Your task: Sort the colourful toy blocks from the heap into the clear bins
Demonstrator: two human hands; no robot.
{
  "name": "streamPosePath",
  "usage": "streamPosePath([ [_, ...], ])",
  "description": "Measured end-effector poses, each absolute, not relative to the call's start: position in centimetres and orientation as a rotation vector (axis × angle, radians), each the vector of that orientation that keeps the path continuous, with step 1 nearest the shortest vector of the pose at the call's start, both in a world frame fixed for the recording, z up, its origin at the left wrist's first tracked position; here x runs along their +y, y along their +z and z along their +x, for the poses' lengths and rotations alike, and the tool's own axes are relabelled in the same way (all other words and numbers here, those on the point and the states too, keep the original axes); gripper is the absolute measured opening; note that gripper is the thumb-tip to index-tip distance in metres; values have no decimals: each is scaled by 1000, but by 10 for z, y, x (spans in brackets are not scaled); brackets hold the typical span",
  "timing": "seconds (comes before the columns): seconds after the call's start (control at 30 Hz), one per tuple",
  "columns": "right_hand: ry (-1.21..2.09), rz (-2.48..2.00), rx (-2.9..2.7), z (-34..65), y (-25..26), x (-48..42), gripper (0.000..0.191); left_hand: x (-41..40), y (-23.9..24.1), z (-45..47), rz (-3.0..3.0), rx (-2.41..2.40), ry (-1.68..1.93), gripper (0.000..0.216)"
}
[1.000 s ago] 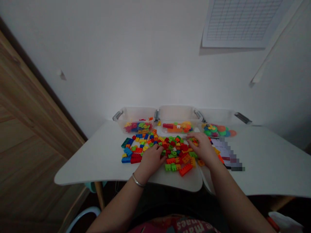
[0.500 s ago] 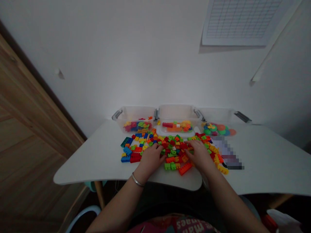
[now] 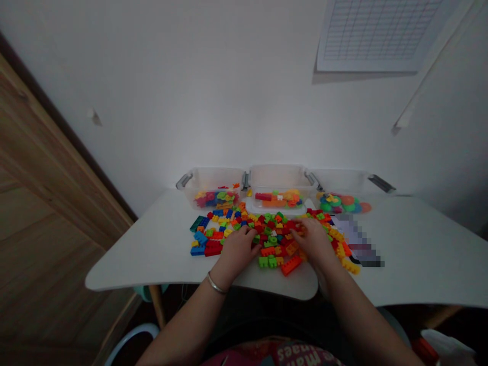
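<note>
A spread pile of colourful toy building bricks [image 3: 271, 239] lies on the white table in front of me. My left hand [image 3: 239, 250], with a bracelet at its wrist, rests low at the pile's near side. Its thumb and fingers are apart around a small green brick [image 3: 256, 238], with no clear grip on it. On the right side of the pile, my right hand [image 3: 313, 238] has bent fingers and a thumb drawn together at a red brick [image 3: 291, 224]. Its other fingers are partly hidden. An orange-red long brick [image 3: 292, 265] lies near the table edge between my wrists.
Three clear bins stand along the wall: the left bin [image 3: 215, 178], the middle bin [image 3: 277, 175] and the right bin [image 3: 339, 179], each holding colourful pieces. A blurred-out flat object [image 3: 356, 239] lies right of the bricks. The white table [image 3: 145, 244] has a curved front edge.
My right hand's fingers have curled in and lifted slightly at the red bricks. My left hand stays nearly where it was.
</note>
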State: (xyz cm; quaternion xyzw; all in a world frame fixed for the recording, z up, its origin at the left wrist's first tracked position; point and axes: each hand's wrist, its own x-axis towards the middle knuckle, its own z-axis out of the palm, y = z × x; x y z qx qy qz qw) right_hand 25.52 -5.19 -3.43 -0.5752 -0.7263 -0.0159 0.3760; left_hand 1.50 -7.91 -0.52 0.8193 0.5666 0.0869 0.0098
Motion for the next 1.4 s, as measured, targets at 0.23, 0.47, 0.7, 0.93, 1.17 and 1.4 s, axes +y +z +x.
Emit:
streamPosePath([
  [0.23,-313,-1285,-1661,257,28,-31,26,-80,-6,14,2583,1759,297,28],
  [0.47,-245,-1269,-1614,250,52,16,30,-78,-9,13,2576,1761,292,28],
  [0.7,-297,-1536,-1622,241,43,32,34,-78,-7,13,2593,1757,297,28],
  [0.93,-376,-1718,-1741,235,42,25,38,-78,-8,14,2623,1764,306,27],
  [1.17,-341,-1487,-1780,242,36,23,33,-78,-11,12,2625,1756,318,28],
  [1.4,-296,-1229,-1860,238,30,-13,26,-78,-10,13,2617,1755,327,29],
])
